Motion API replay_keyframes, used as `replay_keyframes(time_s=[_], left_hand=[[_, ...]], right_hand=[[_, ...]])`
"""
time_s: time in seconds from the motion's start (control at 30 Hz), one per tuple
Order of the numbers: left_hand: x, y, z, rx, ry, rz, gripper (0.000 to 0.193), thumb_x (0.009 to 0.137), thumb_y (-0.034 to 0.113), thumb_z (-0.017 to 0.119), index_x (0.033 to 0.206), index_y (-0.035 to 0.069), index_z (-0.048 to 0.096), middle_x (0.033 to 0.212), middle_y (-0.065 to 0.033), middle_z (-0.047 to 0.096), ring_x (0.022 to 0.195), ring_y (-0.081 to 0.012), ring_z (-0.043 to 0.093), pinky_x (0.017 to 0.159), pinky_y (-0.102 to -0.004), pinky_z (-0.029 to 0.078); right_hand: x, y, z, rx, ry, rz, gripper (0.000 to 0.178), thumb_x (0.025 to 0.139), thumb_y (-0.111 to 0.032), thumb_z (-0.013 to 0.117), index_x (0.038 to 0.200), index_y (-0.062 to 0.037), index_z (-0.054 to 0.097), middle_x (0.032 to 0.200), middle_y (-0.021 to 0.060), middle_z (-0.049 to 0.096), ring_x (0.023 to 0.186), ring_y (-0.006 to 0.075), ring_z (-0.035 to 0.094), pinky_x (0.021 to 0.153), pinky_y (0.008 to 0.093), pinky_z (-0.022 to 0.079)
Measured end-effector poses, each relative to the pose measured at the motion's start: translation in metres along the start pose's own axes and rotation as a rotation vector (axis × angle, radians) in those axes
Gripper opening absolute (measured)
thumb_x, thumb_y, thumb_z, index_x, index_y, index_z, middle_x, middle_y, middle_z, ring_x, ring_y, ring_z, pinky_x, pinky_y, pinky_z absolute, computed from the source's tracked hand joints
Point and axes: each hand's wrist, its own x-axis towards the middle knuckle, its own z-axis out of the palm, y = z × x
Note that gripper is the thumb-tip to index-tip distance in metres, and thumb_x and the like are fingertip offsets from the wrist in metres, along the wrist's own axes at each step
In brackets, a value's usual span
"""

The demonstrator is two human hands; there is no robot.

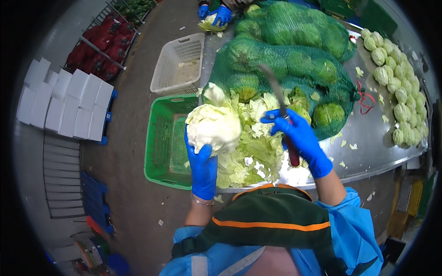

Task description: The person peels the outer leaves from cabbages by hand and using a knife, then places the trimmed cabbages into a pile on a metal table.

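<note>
My left hand (pixel 203 168), in a blue glove, is closed around the lower left side of a pale cabbage (pixel 214 129), which it holds up above the table's edge. A loose outer leaf sticks up at the cabbage's top. To the right, my blue-gloved right hand (pixel 294 133) grips a knife (pixel 275 85) with a dark curved blade and a red handle; the blade points up and away from me, apart from the cabbage. Trimmed cabbage leaves (pixel 258 149) lie heaped on the metal table between and below my hands.
A green crate (pixel 152 152) and a white crate (pixel 162 69) stand left of the metal table (pixel 368 154). Green net sacks of cabbages (pixel 281 60) fill its middle. Trimmed cabbages (pixel 396 85) line the right side. Another person's gloved hands (pixel 223 16) hold a cabbage at the far end.
</note>
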Motion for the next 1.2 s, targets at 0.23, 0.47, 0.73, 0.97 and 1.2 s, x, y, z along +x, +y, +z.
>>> replay_keyframes(time_s=[0.23, 0.47, 0.73, 0.97, 1.2], left_hand=[[-0.002, -0.005, 0.017, -0.026, 0.104, 0.001, 0.070, 0.075, 0.006, 0.056, 0.137, 0.007, 0.023, 0.131, -0.0124, 0.036, 0.122, -0.0276, 0.037, 0.101, -0.0429, 0.034], [-0.013, -0.008, -0.003, -0.444, 0.057, -0.320, 0.066, 0.078, 0.026, 0.057, 0.135, 0.009, 0.028, 0.131, -0.0110, 0.038, 0.121, -0.0304, 0.039, 0.103, -0.0483, 0.029], [0.019, 0.003, 0.021, 0.307, -0.186, 0.004, 0.088, 0.069, 0.019, 0.073, 0.138, 0.006, 0.020, 0.138, -0.0122, 0.030, 0.126, -0.0238, 0.033, 0.104, -0.0373, 0.030], [0.002, -0.016, 0.026, 0.224, -0.086, -0.075, 0.103, 0.061, 0.000, 0.075, 0.139, 0.005, 0.008, 0.136, -0.0129, 0.026, 0.122, -0.0240, 0.036, 0.100, -0.0350, 0.035], [-0.007, 0.011, 0.044, 0.524, -0.282, 0.179, 0.106, 0.059, 0.005, 0.079, 0.139, 0.006, 0.011, 0.132, -0.0144, 0.032, 0.120, -0.0253, 0.038, 0.099, -0.0382, 0.038]], right_hand=[[-0.001, -0.002, 0.049, -0.188, 0.066, -0.248, 0.057, 0.074, -0.019, 0.071, 0.123, -0.0049, 0.046, 0.094, 0.0056, 0.060, 0.076, 0.0091, 0.058, 0.064, 0.0216, 0.047], [0.013, 0.009, -0.001, -0.234, 0.176, 0.009, 0.060, 0.078, -0.034, 0.066, 0.126, -0.0071, 0.043, 0.091, 0.0061, 0.058, 0.071, 0.0112, 0.058, 0.048, 0.0236, 0.045], [-0.014, -0.013, 0.030, 0.132, -0.003, 0.100, 0.053, 0.078, -0.030, 0.067, 0.122, -0.0058, 0.048, 0.099, 0.0035, 0.057, 0.078, 0.0095, 0.052, 0.064, 0.0235, 0.045], [-0.020, 0.026, 0.029, -0.021, -0.092, -0.275, 0.054, 0.078, -0.008, 0.063, 0.128, -0.0065, 0.043, 0.127, 0.0104, 0.046, 0.119, 0.0203, 0.042, 0.099, 0.0342, 0.033], [-0.009, 0.005, 0.039, -0.342, 0.032, -0.685, 0.032, 0.074, -0.014, 0.070, 0.104, -0.0066, 0.061, 0.097, 0.0066, 0.058, 0.083, 0.0159, 0.058, 0.071, 0.0271, 0.047]])
